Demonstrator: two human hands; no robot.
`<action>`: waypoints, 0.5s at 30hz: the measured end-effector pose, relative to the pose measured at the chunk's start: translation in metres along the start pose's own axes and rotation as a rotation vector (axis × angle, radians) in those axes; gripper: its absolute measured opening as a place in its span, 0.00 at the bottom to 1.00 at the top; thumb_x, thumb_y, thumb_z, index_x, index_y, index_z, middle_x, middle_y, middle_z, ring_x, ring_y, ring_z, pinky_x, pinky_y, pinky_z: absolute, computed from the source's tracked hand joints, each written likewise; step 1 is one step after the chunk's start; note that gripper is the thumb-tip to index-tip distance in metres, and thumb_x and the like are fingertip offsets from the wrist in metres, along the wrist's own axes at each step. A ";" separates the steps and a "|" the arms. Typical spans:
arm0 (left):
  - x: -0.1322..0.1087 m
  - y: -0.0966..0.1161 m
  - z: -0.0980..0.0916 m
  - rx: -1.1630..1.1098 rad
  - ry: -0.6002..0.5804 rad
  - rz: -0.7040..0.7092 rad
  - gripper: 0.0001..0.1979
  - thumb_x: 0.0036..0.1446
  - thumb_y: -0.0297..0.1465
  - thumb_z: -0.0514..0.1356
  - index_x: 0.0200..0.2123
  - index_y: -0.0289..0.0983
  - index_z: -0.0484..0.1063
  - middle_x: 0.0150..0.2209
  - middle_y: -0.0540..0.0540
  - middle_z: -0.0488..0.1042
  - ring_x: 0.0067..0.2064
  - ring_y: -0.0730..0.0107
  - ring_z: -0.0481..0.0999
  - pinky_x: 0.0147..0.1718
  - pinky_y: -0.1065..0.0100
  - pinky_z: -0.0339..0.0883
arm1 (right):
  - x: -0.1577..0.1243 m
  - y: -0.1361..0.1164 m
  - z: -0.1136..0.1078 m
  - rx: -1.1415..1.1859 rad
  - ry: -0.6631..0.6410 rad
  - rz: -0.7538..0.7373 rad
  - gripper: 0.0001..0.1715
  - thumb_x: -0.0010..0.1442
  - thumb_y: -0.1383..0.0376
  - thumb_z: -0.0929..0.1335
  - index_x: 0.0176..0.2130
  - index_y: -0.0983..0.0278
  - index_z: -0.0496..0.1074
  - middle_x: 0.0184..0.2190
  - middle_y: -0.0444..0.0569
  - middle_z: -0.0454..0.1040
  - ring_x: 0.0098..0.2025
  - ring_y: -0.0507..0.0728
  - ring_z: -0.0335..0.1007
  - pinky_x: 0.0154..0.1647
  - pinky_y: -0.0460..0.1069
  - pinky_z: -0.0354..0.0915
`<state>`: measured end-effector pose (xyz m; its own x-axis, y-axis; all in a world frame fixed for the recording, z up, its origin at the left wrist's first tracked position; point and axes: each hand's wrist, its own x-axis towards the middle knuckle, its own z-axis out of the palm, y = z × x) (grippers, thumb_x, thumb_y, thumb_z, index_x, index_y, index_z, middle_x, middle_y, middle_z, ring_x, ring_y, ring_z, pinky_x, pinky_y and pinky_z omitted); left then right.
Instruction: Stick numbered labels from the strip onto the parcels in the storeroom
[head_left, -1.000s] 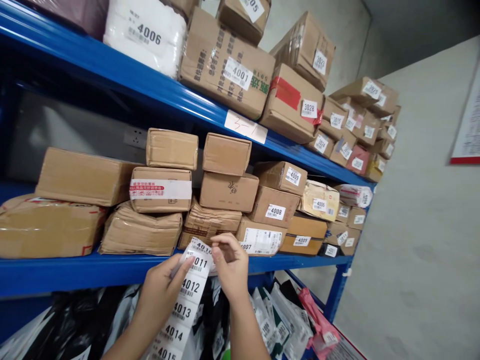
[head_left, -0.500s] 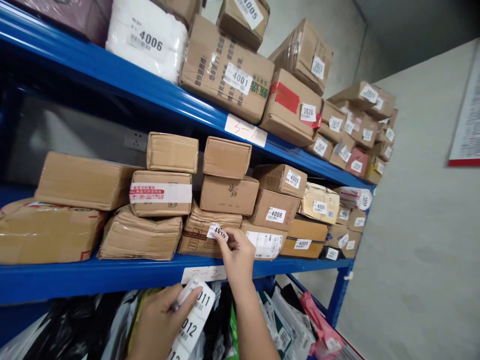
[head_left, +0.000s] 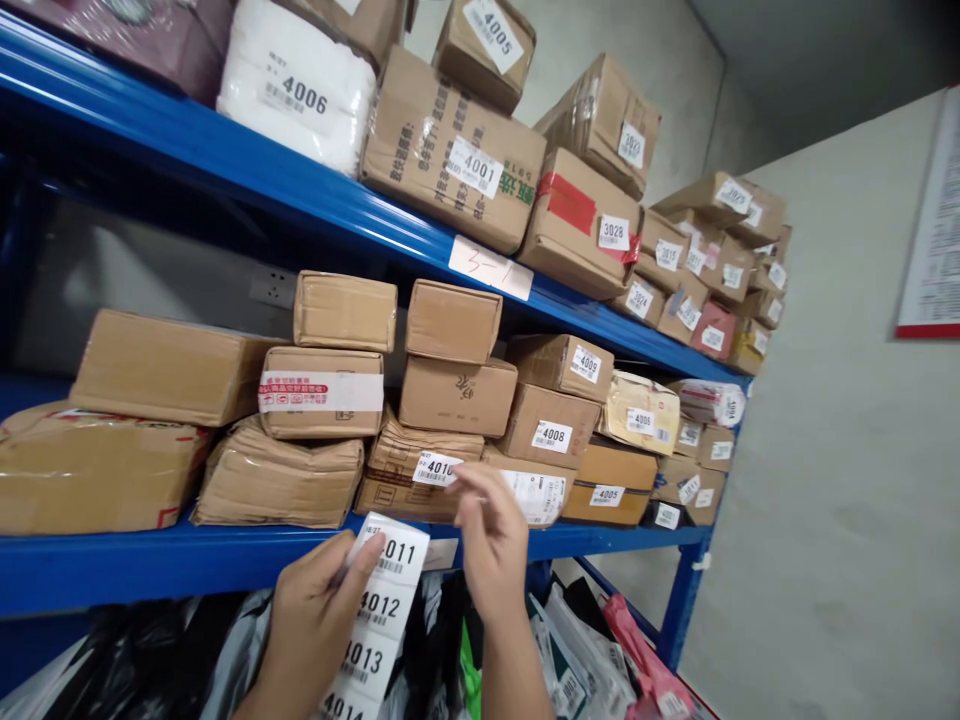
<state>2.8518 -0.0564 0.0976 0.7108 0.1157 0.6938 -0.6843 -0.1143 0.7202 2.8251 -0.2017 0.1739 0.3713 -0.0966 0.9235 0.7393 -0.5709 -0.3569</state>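
My left hand (head_left: 319, 610) grips a strip of white number labels (head_left: 382, 605), with 4011 at its top and 4012, 4013 and 4014 below, the thumb lying over the 4011 label. A label printed 4010 (head_left: 433, 468) lies flat on the front of a creased brown cardboard box (head_left: 390, 490) on the middle shelf. My right hand (head_left: 495, 545) is beside that label's right edge, fingers loosely apart and nothing in them; its fingertips overlap the label's end in view, and whether they touch it I cannot tell.
Unlabelled boxes (head_left: 176, 365) are stacked left on the blue shelf (head_left: 225, 565). Labelled boxes (head_left: 551, 425) stand to the right. Above runs another shelf beam (head_left: 360, 205) with parcels; bagged parcels (head_left: 150, 650) fill the level below. A wall (head_left: 832, 480) bounds the right side.
The 4010 label, curled in my right fingers before, now lies flat on the box. My right hand has let go and shifted right. The label strip has turned more upright and shows more numbers.
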 end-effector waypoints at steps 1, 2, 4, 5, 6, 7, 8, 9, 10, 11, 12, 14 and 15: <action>0.005 0.004 0.002 -0.024 -0.003 0.030 0.21 0.57 0.40 0.54 0.16 0.38 0.57 0.17 0.54 0.55 0.21 0.76 0.56 0.21 0.75 0.54 | -0.004 -0.006 -0.001 0.079 -0.122 0.042 0.09 0.59 0.62 0.67 0.41 0.58 0.74 0.38 0.50 0.72 0.35 0.55 0.70 0.29 0.47 0.66; 0.009 0.008 0.004 -0.056 -0.010 0.047 0.20 0.57 0.39 0.54 0.16 0.38 0.60 0.17 0.53 0.59 0.22 0.75 0.60 0.23 0.75 0.57 | -0.008 -0.011 -0.001 0.115 -0.206 0.080 0.09 0.58 0.62 0.68 0.40 0.58 0.75 0.36 0.49 0.73 0.34 0.54 0.71 0.28 0.47 0.65; 0.017 0.017 0.009 -0.162 -0.029 0.002 0.14 0.54 0.40 0.57 0.21 0.38 0.68 0.23 0.50 0.70 0.29 0.71 0.70 0.30 0.74 0.64 | -0.013 -0.015 0.001 0.109 -0.203 0.135 0.05 0.55 0.64 0.70 0.35 0.58 0.76 0.32 0.46 0.74 0.34 0.54 0.71 0.29 0.46 0.65; 0.020 0.021 0.012 -0.232 -0.039 -0.055 0.12 0.52 0.40 0.59 0.26 0.38 0.72 0.28 0.49 0.74 0.34 0.68 0.73 0.34 0.72 0.67 | -0.014 -0.015 0.002 0.107 -0.154 0.159 0.03 0.55 0.65 0.71 0.34 0.58 0.76 0.31 0.46 0.75 0.33 0.53 0.71 0.30 0.46 0.65; 0.022 0.024 0.016 -0.301 -0.045 -0.116 0.12 0.50 0.41 0.61 0.30 0.38 0.74 0.32 0.47 0.77 0.37 0.66 0.75 0.37 0.71 0.68 | -0.013 -0.013 0.004 0.121 -0.111 0.180 0.02 0.55 0.66 0.71 0.33 0.59 0.76 0.30 0.45 0.75 0.33 0.53 0.71 0.30 0.46 0.65; 0.025 0.026 0.019 -0.354 -0.047 -0.164 0.14 0.49 0.42 0.61 0.32 0.38 0.74 0.33 0.46 0.78 0.37 0.65 0.75 0.36 0.70 0.69 | -0.012 -0.011 0.006 0.145 -0.072 0.199 0.02 0.54 0.65 0.71 0.32 0.59 0.76 0.29 0.45 0.76 0.32 0.53 0.72 0.30 0.46 0.65; 0.027 0.028 0.022 -0.381 -0.038 -0.184 0.14 0.49 0.43 0.61 0.31 0.37 0.74 0.31 0.47 0.77 0.34 0.67 0.75 0.33 0.71 0.69 | -0.011 -0.009 0.008 0.166 -0.041 0.214 0.01 0.54 0.65 0.72 0.31 0.60 0.76 0.29 0.45 0.76 0.31 0.53 0.72 0.30 0.46 0.65; 0.029 0.030 0.026 -0.380 -0.016 -0.173 0.14 0.51 0.43 0.60 0.29 0.37 0.73 0.27 0.49 0.76 0.30 0.70 0.73 0.29 0.73 0.67 | -0.008 -0.007 0.009 0.181 -0.014 0.225 0.02 0.54 0.64 0.72 0.30 0.61 0.75 0.28 0.45 0.76 0.30 0.53 0.71 0.29 0.46 0.65; 0.032 0.032 0.029 -0.357 0.020 -0.139 0.15 0.52 0.43 0.60 0.25 0.37 0.71 0.23 0.51 0.72 0.26 0.73 0.69 0.26 0.74 0.64 | -0.005 -0.006 0.010 0.188 0.000 0.230 0.03 0.54 0.64 0.71 0.30 0.61 0.75 0.27 0.45 0.75 0.30 0.53 0.71 0.30 0.46 0.65; 0.035 0.035 0.032 -0.332 0.057 -0.100 0.16 0.53 0.43 0.59 0.22 0.37 0.68 0.19 0.53 0.68 0.23 0.75 0.65 0.23 0.75 0.60 | -0.001 -0.006 0.011 0.185 0.005 0.223 0.04 0.55 0.63 0.70 0.30 0.62 0.74 0.26 0.45 0.74 0.30 0.53 0.71 0.30 0.46 0.66; 0.040 0.038 0.035 -0.327 0.081 -0.070 0.17 0.54 0.43 0.59 0.21 0.37 0.66 0.18 0.54 0.65 0.22 0.77 0.62 0.22 0.75 0.58 | 0.003 -0.006 0.011 0.168 0.004 0.202 0.05 0.57 0.63 0.70 0.31 0.62 0.73 0.27 0.45 0.74 0.31 0.53 0.71 0.31 0.46 0.66; 0.050 0.045 0.039 -0.408 0.040 -0.064 0.15 0.53 0.42 0.60 0.24 0.37 0.67 0.20 0.54 0.67 0.24 0.76 0.65 0.24 0.75 0.60 | 0.016 -0.008 0.009 0.092 0.025 0.119 0.05 0.58 0.64 0.68 0.32 0.62 0.72 0.30 0.46 0.72 0.33 0.53 0.70 0.33 0.47 0.65; 0.055 0.049 0.039 -0.473 -0.028 -0.090 0.13 0.52 0.42 0.61 0.28 0.37 0.69 0.23 0.53 0.71 0.26 0.74 0.68 0.25 0.75 0.62 | 0.023 -0.009 0.008 0.045 0.038 0.067 0.04 0.59 0.65 0.67 0.31 0.62 0.71 0.30 0.45 0.71 0.33 0.53 0.69 0.33 0.47 0.65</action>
<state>2.8639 -0.0945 0.1708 0.7705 0.0772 0.6328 -0.6140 0.3567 0.7041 2.8318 -0.1923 0.1975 0.3996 -0.1642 0.9019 0.7383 -0.5254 -0.4228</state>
